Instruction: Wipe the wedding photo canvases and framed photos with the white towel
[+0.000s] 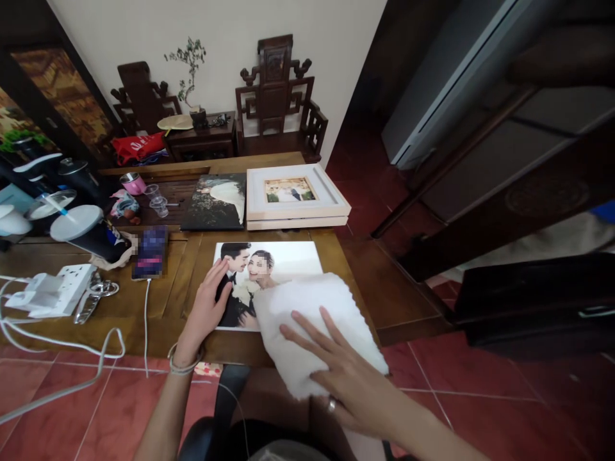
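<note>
A photo panel (298,256) of a couple lies face up near the front edge of the wooden table. My left hand (210,301) rests on its left side, fingers stretched out, holding nothing. A folded white cloth (331,288) with a scalloped edge covers the panel's lower right part and hangs past the table's front edge. My right hand (336,358) has hold of this cloth, its upper fingers spread over the top and its lower ones bent near the cloth's lower edge. The panel's lower right corner is hidden.
Behind the panel lie a dark photo panel (211,211) and stacked white picture frames (331,192). To the left are a charging phone (150,253), a power strip (72,291) with loose cables, and a lidded cup (91,230). A carved chair (275,83) stands beyond the table (192,253).
</note>
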`<state>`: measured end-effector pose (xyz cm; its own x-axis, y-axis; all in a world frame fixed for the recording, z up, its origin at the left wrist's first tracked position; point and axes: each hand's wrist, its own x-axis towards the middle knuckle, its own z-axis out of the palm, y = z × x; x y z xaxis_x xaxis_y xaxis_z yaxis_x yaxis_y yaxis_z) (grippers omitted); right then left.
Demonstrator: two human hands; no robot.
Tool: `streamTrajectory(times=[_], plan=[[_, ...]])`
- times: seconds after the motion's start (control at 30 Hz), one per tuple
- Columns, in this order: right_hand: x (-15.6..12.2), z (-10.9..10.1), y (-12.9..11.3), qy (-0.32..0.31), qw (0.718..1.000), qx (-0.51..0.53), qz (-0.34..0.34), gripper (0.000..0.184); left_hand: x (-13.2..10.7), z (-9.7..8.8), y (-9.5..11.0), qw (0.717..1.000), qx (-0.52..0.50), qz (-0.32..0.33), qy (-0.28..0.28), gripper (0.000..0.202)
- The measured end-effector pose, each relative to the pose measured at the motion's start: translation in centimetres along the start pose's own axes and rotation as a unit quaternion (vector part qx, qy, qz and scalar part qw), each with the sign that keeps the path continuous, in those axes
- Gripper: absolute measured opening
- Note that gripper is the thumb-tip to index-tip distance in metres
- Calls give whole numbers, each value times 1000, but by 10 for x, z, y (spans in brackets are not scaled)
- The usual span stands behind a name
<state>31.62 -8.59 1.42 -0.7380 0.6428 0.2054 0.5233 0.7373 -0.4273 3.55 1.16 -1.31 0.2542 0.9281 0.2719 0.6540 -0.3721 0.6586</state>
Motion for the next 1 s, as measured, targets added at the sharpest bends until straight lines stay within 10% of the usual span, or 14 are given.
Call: streamTrajectory(times=[0.37, 0.77, 1.0], plan=[[90, -29, 105, 54, 996, -18, 67, 28, 3, -3, -1, 1000, 3, 16, 7, 44], [7, 3, -9, -16, 1000, -8, 25, 22, 3, -1, 0, 1000, 15, 12, 4, 45], [60, -25, 52, -8, 999, 5, 39, 27, 3, -1, -4, 1000, 15, 13, -3, 45]])
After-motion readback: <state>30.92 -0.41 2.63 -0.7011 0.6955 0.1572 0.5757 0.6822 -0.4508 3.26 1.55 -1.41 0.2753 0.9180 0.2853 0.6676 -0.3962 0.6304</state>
